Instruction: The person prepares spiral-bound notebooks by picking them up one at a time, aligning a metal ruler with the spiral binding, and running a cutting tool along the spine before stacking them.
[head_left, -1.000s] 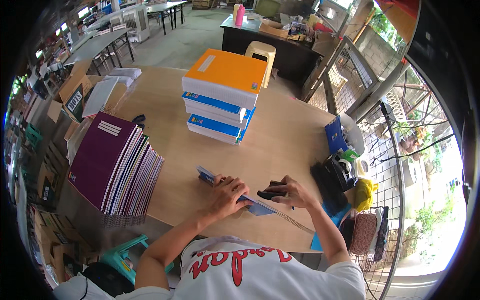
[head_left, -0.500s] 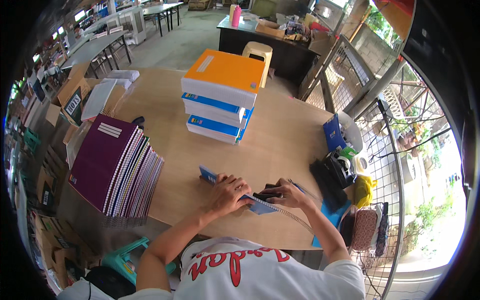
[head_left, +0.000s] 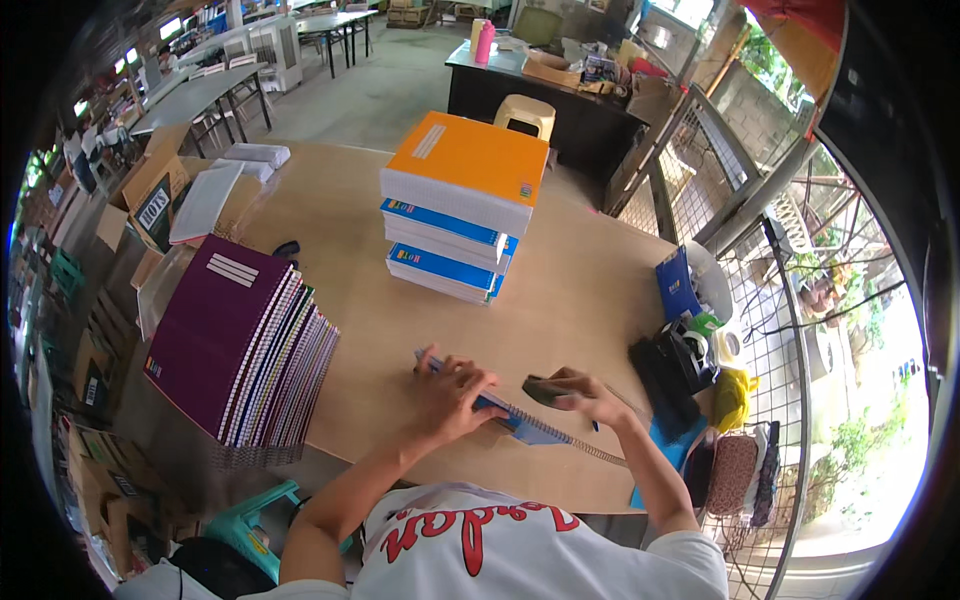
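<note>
My left hand [head_left: 455, 398] is closed around a blue notebook [head_left: 535, 432] near the table's front edge, its fingers over the long bound side. A thin metal spiral coil [head_left: 595, 451] runs along that side and sticks out beyond the notebook toward the right. Just above the coil, my right hand [head_left: 590, 395] grips a small dark block-like object [head_left: 543, 391], held apart from the notebook. Its exact kind cannot be made out. Part of the notebook is hidden under my left hand.
A tall pile of spiral notebooks with a purple cover [head_left: 225, 320] stands at the left. Farther back rises a stack of blue and orange books [head_left: 470, 155]. A black pouch [head_left: 663, 385], a tape dispenser [head_left: 692, 350] and a yellow bag [head_left: 735, 400] line the right edge by a wire mesh.
My right hand has drawn the dark object away from the notebook's bound edge. The left hand keeps its hold on the notebook, and more of the coil shows along the edge.
</note>
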